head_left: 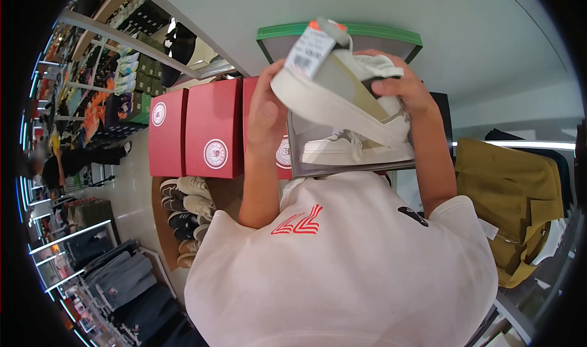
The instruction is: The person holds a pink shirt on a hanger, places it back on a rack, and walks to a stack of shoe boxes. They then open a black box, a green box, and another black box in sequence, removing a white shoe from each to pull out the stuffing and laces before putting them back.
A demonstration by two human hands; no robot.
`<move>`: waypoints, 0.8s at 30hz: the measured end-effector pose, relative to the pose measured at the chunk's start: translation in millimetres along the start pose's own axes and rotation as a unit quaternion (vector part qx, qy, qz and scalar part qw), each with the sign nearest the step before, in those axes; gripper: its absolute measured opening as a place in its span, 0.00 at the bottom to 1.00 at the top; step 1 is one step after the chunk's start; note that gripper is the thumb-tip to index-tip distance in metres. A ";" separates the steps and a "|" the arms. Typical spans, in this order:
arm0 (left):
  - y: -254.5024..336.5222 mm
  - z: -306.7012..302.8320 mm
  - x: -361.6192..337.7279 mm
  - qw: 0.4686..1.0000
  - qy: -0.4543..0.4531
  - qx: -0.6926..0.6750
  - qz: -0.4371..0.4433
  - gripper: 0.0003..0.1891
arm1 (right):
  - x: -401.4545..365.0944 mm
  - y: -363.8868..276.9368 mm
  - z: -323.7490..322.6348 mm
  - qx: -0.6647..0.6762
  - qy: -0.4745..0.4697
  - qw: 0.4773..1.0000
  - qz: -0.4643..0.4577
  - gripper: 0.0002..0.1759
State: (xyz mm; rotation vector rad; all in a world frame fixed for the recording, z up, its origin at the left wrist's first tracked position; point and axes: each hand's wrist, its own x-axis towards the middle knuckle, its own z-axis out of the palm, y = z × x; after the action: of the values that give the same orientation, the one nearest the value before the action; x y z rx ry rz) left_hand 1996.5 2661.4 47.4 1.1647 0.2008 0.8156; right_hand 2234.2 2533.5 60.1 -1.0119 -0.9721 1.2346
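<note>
Over an open shoebox (306,172), a white sneaker (330,105) with a beige-green side panel is raised and tilted. My left hand (269,99) is closed on its left end, the fingers partly hidden behind it. At the shoe's opening, my right hand (403,84) grips the upper, thumb pressed near the dark lining. A white price tag (310,52) with a barcode hangs over the sneaker, with an orange strip at its top. The matching white sneaker (330,152) lies on its side in the box below. Behind my hands stands a green-edged box lid (336,28).
Red shoeboxes (214,127) with round white logos stand to the left. Several shoes (189,212) sit on a wooden display below them. An olive bag (504,194) is at right. Clothing racks (122,280) and a person (73,160) are farther left.
</note>
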 end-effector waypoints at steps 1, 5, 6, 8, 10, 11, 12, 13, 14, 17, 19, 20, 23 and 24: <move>-3.7 -1.9 -3.6 1.000 0.016 0.009 0.003 0.50 | 0.2 -5.3 10.8 0.002 -0.003 1.000 -0.001 0.35; -1.4 5.5 -9.3 0.990 0.115 0.015 -0.082 0.46 | 4.3 -9.8 36.2 -0.043 0.078 0.992 0.090 0.27; -3.6 3.2 -9.1 0.986 0.136 -0.006 -0.094 0.40 | 5.1 -6.3 38.1 -0.024 0.089 0.992 0.088 0.31; -8.9 0.1 -13.2 0.982 0.159 -0.035 -0.098 0.37 | 2.3 0.7 40.4 -0.006 0.098 0.991 0.086 0.35; -15.2 -6.0 -14.8 0.978 0.176 -0.060 -0.098 0.34 | -6.0 8.6 44.1 0.020 0.112 0.987 0.109 0.45; -19.6 -9.3 -18.9 0.978 0.178 -0.037 -0.099 0.34 | -8.9 15.7 41.3 0.020 0.111 0.988 0.105 0.45; -20.7 -10.0 -21.1 0.978 0.181 -0.013 -0.100 0.33 | -12.6 23.5 36.4 -0.010 0.082 0.988 0.134 0.48; -19.4 -8.5 -22.7 0.979 0.180 -0.011 -0.099 0.33 | -15.6 28.2 35.1 -0.039 0.052 0.984 0.164 0.51; -17.9 -5.6 -24.8 0.979 0.176 0.019 -0.102 0.34 | -18.1 28.8 39.7 -0.012 0.075 0.980 0.183 0.51; -18.2 -4.0 -25.9 0.978 0.179 0.053 -0.097 0.35 | -26.2 46.2 42.6 0.094 0.105 0.973 0.185 0.43; -20.1 -8.4 -26.5 0.989 0.119 0.072 -0.053 0.39 | -34.3 51.6 36.0 0.167 0.102 0.955 0.222 0.39; -18.0 -6.9 -24.3 0.989 0.121 0.073 -0.051 0.39 | -37.1 54.1 32.6 0.236 0.100 0.932 0.256 0.35; -5.7 7.8 -13.0 0.988 0.054 0.128 0.074 0.45 | -44.2 72.3 28.4 0.344 0.079 0.897 0.266 0.32; 1.1 14.1 -6.0 0.986 0.027 0.135 0.093 0.46 | -46.5 67.5 35.2 0.342 0.079 0.897 0.267 0.32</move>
State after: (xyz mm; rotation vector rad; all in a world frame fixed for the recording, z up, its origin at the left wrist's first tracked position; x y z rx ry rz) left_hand 1999.3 2647.2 52.7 1.4324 0.2572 1.0074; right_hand 2178.4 2493.5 3.1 -0.7999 -0.0706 1.7438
